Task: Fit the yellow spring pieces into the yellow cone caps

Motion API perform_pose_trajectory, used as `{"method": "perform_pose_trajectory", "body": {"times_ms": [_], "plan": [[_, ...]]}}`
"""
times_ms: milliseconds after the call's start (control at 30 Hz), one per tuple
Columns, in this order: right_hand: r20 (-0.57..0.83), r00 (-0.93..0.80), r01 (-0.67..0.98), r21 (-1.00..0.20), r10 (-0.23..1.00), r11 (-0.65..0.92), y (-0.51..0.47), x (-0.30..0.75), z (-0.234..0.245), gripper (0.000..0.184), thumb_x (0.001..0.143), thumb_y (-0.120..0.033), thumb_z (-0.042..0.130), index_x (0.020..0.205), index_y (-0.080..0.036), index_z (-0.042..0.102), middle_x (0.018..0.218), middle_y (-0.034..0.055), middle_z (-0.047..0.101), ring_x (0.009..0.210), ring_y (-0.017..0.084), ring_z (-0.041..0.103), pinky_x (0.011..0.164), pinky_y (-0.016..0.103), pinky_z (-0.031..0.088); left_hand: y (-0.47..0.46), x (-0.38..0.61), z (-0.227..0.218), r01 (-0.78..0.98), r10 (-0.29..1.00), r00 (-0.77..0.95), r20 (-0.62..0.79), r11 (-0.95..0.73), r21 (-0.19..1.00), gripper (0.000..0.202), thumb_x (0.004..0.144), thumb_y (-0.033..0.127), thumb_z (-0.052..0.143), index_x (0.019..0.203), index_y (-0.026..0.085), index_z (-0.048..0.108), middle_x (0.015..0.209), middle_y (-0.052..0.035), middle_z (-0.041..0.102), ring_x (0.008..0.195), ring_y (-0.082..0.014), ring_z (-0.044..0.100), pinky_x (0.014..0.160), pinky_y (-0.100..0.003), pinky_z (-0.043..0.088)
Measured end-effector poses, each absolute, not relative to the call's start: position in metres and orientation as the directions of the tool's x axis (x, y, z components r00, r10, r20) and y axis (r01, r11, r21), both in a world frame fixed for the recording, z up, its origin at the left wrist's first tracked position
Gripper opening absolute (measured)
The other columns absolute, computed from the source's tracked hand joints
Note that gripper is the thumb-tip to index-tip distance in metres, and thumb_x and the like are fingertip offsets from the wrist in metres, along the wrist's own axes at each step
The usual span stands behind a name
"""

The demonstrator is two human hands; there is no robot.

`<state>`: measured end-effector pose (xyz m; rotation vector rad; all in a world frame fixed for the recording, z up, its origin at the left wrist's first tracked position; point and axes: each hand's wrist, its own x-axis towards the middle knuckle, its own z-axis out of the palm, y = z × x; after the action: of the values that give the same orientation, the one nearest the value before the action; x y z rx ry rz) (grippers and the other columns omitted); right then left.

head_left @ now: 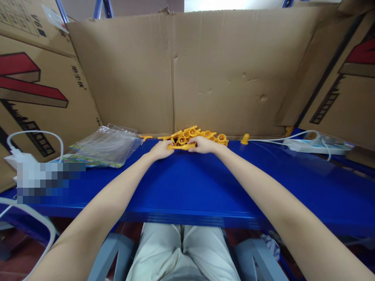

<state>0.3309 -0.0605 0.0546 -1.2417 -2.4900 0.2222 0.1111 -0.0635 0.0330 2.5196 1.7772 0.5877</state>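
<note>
Between my two hands lies a slim yellow plastic piece with a ribbed stretch and a rounded left end. My left hand has its fingers closed on the left end. At the other end my right hand pinches the piece between thumb and fingers. Right behind the hands is a pile of yellow plastic parts, several with cup-shaped open ends and others like thin rods. My fingers hide part of this pile. The piece is held level, just above or on the blue table; I cannot tell which.
A cardboard wall stands behind the pile, with printed boxes on both sides. Clear plastic bags lie at left, near a white charger. One yellow cup and a power strip with white cables are at right.
</note>
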Motion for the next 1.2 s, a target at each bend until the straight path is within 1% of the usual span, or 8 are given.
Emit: {"method": "perform_pose_trajectory", "body": {"times_ms": [233, 400, 533, 767, 867, 967, 1067, 1200], "plan": [[0.073, -0.567, 0.576, -0.678, 0.820, 0.458, -0.053, 0.343, 0.053, 0.018, 0.078, -0.022, 0.066, 0.093, -0.011, 0.069, 0.072, 0.0043, 0.068, 0.064, 0.014, 0.064, 0.068, 0.027, 0.051, -0.070, 0.116, 0.038, 0.892, 0.888, 0.316, 0.333, -0.398, 0.216, 0.023, 0.077, 0.029, 0.051, 0.094, 0.020, 0.064, 0.097, -0.0060, 0.070, 0.090, -0.0233, 0.063, 0.077, -0.031, 0.047], [-0.005, -0.540, 0.489, -0.816, 0.841, 0.310, -0.052, 0.347, 0.051, 0.015, 0.075, -0.023, 0.071, 0.085, -0.013, 0.068, 0.074, 0.0044, 0.068, 0.062, 0.011, 0.062, 0.069, 0.027, 0.052, -0.074, 0.118, 0.039, 0.898, 0.889, 0.334, 0.314, -0.401, 0.180, 0.023, 0.079, 0.030, 0.050, 0.096, 0.020, 0.063, 0.098, -0.0069, 0.070, 0.090, -0.0244, 0.064, 0.077, -0.032, 0.047], [-0.080, -0.572, 0.381, -0.907, 0.816, 0.178, -0.055, 0.348, 0.052, 0.011, 0.078, -0.023, 0.068, 0.078, -0.013, 0.065, 0.070, 0.0044, 0.067, 0.055, 0.009, 0.057, 0.060, 0.024, 0.050, -0.077, 0.121, 0.040, 0.906, 0.883, 0.345, 0.319, -0.402, 0.132, 0.022, 0.079, 0.028, 0.049, 0.096, 0.021, 0.061, 0.095, -0.0069, 0.069, 0.088, -0.0237, 0.064, 0.075, -0.032, 0.047], [-0.177, -0.620, 0.225, -0.973, 0.764, -0.044, -0.059, 0.345, 0.051, 0.016, 0.089, -0.028, 0.057, 0.084, -0.013, 0.061, 0.058, 0.0013, 0.059, 0.043, 0.006, 0.044, 0.043, 0.018, 0.038, -0.081, 0.127, 0.040, 0.927, 0.906, 0.306, 0.294, -0.354, 0.126, 0.023, 0.080, 0.032, 0.049, 0.097, 0.022, 0.061, 0.090, -0.0073, 0.069, 0.083, -0.0240, 0.065, 0.072, -0.032, 0.046], [-0.156, -0.572, 0.192, -0.980, 0.805, -0.054, -0.055, 0.343, 0.049, 0.015, 0.091, -0.028, 0.055, 0.086, -0.015, 0.059, 0.060, 0.0010, 0.059, 0.045, 0.007, 0.047, 0.041, 0.017, 0.038, -0.079, 0.126, 0.040, 0.939, 0.917, 0.275, 0.288, -0.321, 0.126, 0.023, 0.080, 0.034, 0.050, 0.097, 0.023, 0.061, 0.094, -0.0077, 0.069, 0.086, -0.0252, 0.065, 0.072, -0.032, 0.047], [-0.101, -0.577, 0.136, -0.990, 0.810, -0.026, -0.053, 0.347, 0.046, 0.007, 0.086, -0.019, 0.062, 0.088, -0.017, 0.055, 0.069, -0.0005, 0.062, 0.055, 0.008, 0.058, 0.052, 0.018, 0.049, -0.076, 0.123, 0.040, 0.944, 0.920, 0.254, 0.298, -0.303, 0.132, 0.023, 0.079, 0.034, 0.052, 0.097, 0.023, 0.061, 0.100, -0.0073, 0.070, 0.092, -0.0260, 0.065, 0.072, -0.031, 0.047], [-0.091, -0.577, 0.135, -0.991, 0.812, -0.015, -0.052, 0.353, 0.045, 0.020, 0.079, -0.009, 0.068, 0.090, -0.018, 0.053, 0.075, -0.0013, 0.065, 0.065, 0.009, 0.065, 0.066, 0.021, 0.055, -0.073, 0.120, 0.039, 0.946, 0.924, 0.248, 0.290, -0.296, 0.135, 0.026, 0.078, 0.037, 0.054, 0.099, 0.022, 0.061, 0.101, -0.0072, 0.070, 0.094, -0.0265, 0.065, 0.073, -0.031, 0.048], [-0.141, -0.560, 0.212, -0.977, 0.816, -0.023, -0.054, 0.355, 0.046, 0.011, 0.090, -0.024, 0.060, 0.091, -0.013, 0.057, 0.083, 0.0065, 0.071, 0.069, 0.011, 0.068, 0.071, 0.022, 0.056, -0.074, 0.120, 0.040, 0.944, 0.920, 0.266, 0.288, -0.309, 0.116, 0.033, 0.078, 0.046, 0.055, 0.100, 0.022, 0.061, 0.103, -0.0075, 0.070, 0.095, -0.0268, 0.065, 0.075, -0.032, 0.048]]}}
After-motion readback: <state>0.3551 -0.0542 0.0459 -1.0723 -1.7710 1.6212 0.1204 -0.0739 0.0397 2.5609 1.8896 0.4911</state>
